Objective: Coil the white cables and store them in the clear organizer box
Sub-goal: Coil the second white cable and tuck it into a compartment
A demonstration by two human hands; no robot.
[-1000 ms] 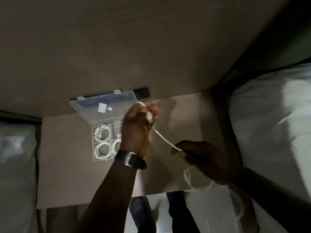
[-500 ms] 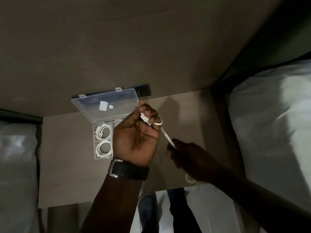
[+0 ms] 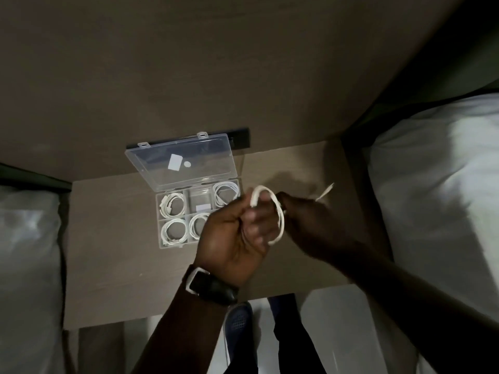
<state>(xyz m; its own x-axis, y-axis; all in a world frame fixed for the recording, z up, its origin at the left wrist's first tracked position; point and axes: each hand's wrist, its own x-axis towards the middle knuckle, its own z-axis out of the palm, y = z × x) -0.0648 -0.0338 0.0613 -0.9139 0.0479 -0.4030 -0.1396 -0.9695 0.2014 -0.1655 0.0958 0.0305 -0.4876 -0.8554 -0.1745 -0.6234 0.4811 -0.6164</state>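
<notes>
Now, coil: white cable (image 3: 279,217) looped upright in left hand (image 3: 237,233), fingers closed through it.
Loose tail: runs right, past right hand (image 3: 305,220), which pinches it.
Organizer box (image 3: 198,211): open, just left of the coil; top-middle compartment looks empty.

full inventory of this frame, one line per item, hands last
Clear plastic organizer box: one, lid open, at the back of the table.
Coiled white cables: four in the box, rear left, rear right, front left, front middle.
Small white item: one, in the rear middle compartment; cannot tell what it is.
Loose white cable: one, looped over the left hand, tail end sticking out to the right.
Beige wooden table: one, centre.
White pillows: two, left and right.
Black wristwatch: one, left wrist.
Left hand: holds the loop.
Right hand: fingers on the cable.
</notes>
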